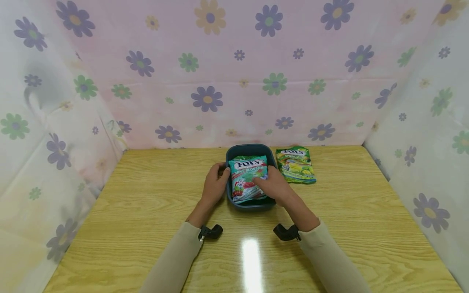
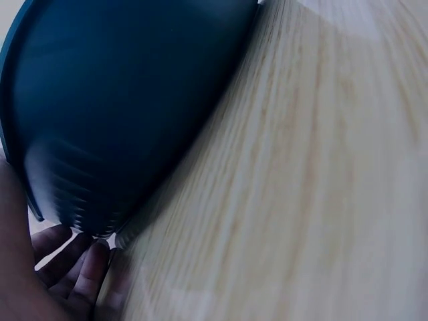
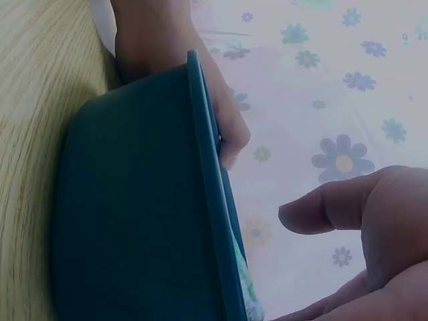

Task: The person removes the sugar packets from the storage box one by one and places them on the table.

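Observation:
A dark teal plastic bin (image 1: 251, 208) stands on the table. Inside it lies a Fox's Mint Blossom candy bag (image 1: 242, 173), label up, with a green edge of another packet showing behind it. My left hand (image 1: 215, 185) grips the bin's left side, its thumb hooked over the rim and its fingers against the outer wall (image 2: 93, 134). Over the bin's right edge is my right hand (image 1: 275, 185), its thumb stretched out above the bag. In the right wrist view that thumb (image 3: 328, 204) stands apart from the rim, and the other fingers are mostly hidden.
A green and yellow Fox's Spring Tea candy bag (image 1: 296, 166) lies flat just right of the bin. Flower-printed cloth (image 1: 220, 73) hangs behind the wooden table (image 1: 154, 183) and along both sides. Each wrist wears a black camera mount (image 1: 211, 232).

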The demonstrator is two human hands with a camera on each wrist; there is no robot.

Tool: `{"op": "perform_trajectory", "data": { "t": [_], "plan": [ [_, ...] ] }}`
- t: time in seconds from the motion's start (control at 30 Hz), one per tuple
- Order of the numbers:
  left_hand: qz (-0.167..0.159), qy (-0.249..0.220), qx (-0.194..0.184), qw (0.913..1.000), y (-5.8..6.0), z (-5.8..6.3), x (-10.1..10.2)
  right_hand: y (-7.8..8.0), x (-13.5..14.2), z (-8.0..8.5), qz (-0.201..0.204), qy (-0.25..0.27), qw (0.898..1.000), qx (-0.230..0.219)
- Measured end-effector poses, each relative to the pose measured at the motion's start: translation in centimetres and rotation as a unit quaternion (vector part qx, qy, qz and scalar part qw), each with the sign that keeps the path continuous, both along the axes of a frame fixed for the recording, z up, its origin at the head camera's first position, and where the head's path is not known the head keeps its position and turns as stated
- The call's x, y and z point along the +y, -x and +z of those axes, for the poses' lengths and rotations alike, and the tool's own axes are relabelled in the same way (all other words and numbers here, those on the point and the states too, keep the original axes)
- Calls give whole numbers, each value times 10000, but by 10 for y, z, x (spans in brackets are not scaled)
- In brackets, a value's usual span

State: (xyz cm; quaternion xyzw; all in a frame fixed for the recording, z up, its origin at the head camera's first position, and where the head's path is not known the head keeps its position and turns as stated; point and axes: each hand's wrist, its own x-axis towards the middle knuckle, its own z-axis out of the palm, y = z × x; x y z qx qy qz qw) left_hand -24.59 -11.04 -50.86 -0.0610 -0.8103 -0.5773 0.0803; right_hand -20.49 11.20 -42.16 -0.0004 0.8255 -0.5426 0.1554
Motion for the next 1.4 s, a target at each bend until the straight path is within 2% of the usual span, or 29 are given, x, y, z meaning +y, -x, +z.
{"op": "perform_trajectory", "data": {
  "t": [0.2,0.5,0.77,1.0,1.17,1.4],
  "plan": [
    [-11,-78,-85,9999,0,2,1,1,6,5,-155,-177,9997,17],
    [-21,-134,-122,9998,-1,3,1,10,13,2,-246,225,9992,-217],
    [22,-88,-115,9999,0,2,0,15,13,-4,-64,571,9978,-320],
    [38,-19,-197,9998,0,2,0,17,12,-5,-106,752,9949,-668],
    [41,-58,-237,9997,-1,2,0,17,12,-3,58,791,9941,-746],
    [51,-81,-157,9998,1,2,1,19,15,-6,400,1206,9891,-739]
  ]
}}
